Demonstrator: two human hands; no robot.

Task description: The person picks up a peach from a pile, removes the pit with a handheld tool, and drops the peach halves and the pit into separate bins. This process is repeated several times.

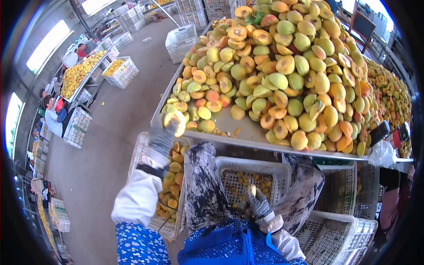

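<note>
My left hand [162,138], in a grey striped glove, has its fingers closed on a halved peach [177,123] at the near left edge of the metal table [236,128]. The cut yellow face of the half shows. Low between my knees, my right hand [259,205], also gloved, is closed around a small tool [252,189] with a pale part and a greyish tip; its exact kind is too small to tell. Beneath that hand stands a white basket [223,164] holding yellowish scraps. A big heap of peaches [282,81], many of them halved, covers much of the table.
Below my left arm is a white crate [138,154] of peach halves [173,181]. More crates [329,234] stand at my right. A clear plastic bag [382,154] hangs at the table's right edge. People [55,117] sit at another fruit-covered table [81,75] across the floor.
</note>
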